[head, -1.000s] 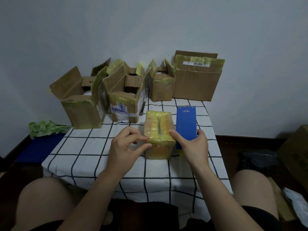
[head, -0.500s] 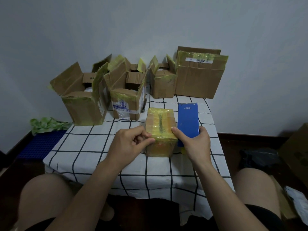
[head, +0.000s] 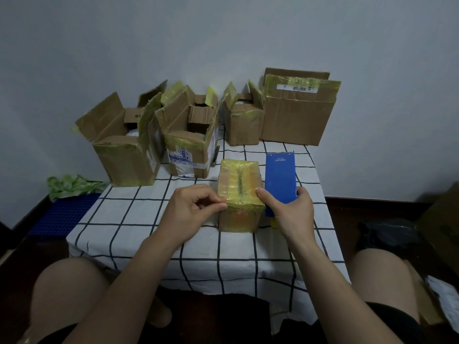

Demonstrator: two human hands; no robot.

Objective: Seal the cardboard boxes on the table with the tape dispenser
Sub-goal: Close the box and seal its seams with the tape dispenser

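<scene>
A small cardboard box [head: 238,180], wrapped in yellow tape, stands near the middle of the checked tablecloth [head: 139,219]. My left hand [head: 191,212] is at its near left top edge. The fingers are curled, and thumb and forefinger pinch the tape there. My right hand [head: 290,214] grips the blue tape dispenser [head: 279,175], which lies close along the box's right side. That hand's thumb presses on the box's near right top corner. The dispenser's lower part is hidden behind the hand.
Along the back of the table stand open boxes: a large one at left [head: 126,157], a labelled one [head: 191,155], a small one [head: 244,125] and a big one at right [head: 298,115]. My knees flank the near table edge. A black bag [head: 387,234] lies on the floor to the right.
My left thumb and forefinger have slid right onto the box's near left edge. The right hand and dispenser have stayed beside the box.
</scene>
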